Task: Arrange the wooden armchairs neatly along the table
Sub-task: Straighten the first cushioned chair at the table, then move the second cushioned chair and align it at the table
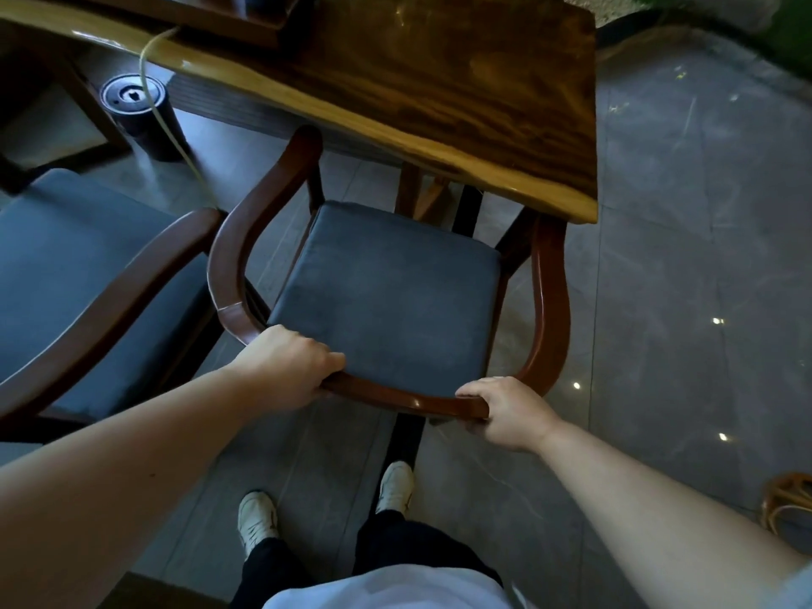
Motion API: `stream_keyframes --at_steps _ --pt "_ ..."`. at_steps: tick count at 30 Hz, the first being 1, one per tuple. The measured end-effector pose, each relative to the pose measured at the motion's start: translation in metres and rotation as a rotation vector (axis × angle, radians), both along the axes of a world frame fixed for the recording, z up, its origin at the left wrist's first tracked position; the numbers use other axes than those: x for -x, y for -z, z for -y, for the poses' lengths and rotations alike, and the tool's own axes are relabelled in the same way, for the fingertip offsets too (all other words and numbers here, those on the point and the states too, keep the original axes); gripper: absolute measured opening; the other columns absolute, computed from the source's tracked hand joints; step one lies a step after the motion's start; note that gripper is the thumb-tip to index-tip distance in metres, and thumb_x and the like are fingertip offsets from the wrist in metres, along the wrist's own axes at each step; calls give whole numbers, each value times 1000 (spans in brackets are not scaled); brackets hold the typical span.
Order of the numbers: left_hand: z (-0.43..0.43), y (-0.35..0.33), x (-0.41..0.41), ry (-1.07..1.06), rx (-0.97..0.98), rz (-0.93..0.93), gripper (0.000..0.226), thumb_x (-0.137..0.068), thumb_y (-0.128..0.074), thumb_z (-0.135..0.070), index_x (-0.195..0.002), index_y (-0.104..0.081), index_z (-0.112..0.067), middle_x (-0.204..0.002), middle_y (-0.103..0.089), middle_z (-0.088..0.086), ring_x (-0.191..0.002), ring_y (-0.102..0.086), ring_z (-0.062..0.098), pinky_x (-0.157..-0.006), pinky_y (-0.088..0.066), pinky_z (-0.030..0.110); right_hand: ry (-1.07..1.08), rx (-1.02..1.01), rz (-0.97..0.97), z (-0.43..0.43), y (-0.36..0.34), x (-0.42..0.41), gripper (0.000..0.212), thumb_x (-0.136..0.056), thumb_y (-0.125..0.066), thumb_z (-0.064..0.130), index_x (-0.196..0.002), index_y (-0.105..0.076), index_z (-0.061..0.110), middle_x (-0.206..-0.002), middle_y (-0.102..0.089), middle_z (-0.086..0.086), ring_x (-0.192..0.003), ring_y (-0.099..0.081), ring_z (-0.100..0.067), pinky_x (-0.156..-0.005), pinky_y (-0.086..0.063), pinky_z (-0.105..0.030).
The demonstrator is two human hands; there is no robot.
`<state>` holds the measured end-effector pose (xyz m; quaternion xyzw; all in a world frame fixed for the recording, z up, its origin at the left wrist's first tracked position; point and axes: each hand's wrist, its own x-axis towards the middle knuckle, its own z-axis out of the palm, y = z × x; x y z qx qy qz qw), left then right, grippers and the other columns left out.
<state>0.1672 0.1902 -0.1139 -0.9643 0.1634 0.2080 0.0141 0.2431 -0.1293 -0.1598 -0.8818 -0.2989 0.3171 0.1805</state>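
A wooden armchair (549, 301) with a dark grey seat cushion stands in front of me, its front tucked partly under the corner of the dark wooden table (461, 94). My left hand (290, 367) grips the curved back rail on its left side. My right hand (505, 413) grips the same rail on its right side. A second wooden armchair (110, 292) with the same grey cushion stands close on the left, its armrest almost touching the first chair's arm.
A black cylindrical bin (140, 116) sits on the floor under the table, with a pale hose (175, 138) hanging from the tabletop beside it. Grey glossy tiles (681, 257) stretch to the right. A rattan object (786, 503) is at the lower right. My feet (395, 485) are behind the chair.
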Motion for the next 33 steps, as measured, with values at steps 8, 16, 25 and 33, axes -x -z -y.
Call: stream_keyframes --at_steps 8,16,25,33 --pt "1 -12 15 -169 135 59 39 -80 -62 -48 -110 -52 -27 -109 -62 -6 -105 -57 19 -89 -48 41 -218 93 32 -28 -20 -7 89 -69 -58 76 -144 -32 35 -145 -44 9 -130 -41 -13 -105 -38 -35" --pt "-53 -48 92 -589 54 320 64 -76 -70 -46 -129 -50 -17 -129 -59 7 -119 -52 28 -100 -43 44 -546 -181 223 -159 -54 -6 81 -77 -43 80 -143 -32 33 -145 -43 9 -131 -37 -11 -104 -32 -34" --pt "-109 -71 177 -978 45 427 47 -78 -73 -34 -115 -59 -9 -113 -66 9 -105 -59 31 -88 -51 43 -786 -247 233 -273 -69 16 68 -84 -57 59 -141 -38 27 -142 -47 4 -127 -42 -14 -104 -38 -36" --pt "-174 -46 225 -1033 33 360 43 -86 -62 -39 -121 -56 -14 -116 -65 3 -110 -57 23 -92 -49 37 -856 -148 179 -345 -57 55 64 -86 -57 57 -141 -36 31 -143 -43 10 -124 -44 -12 -103 -39 -35"
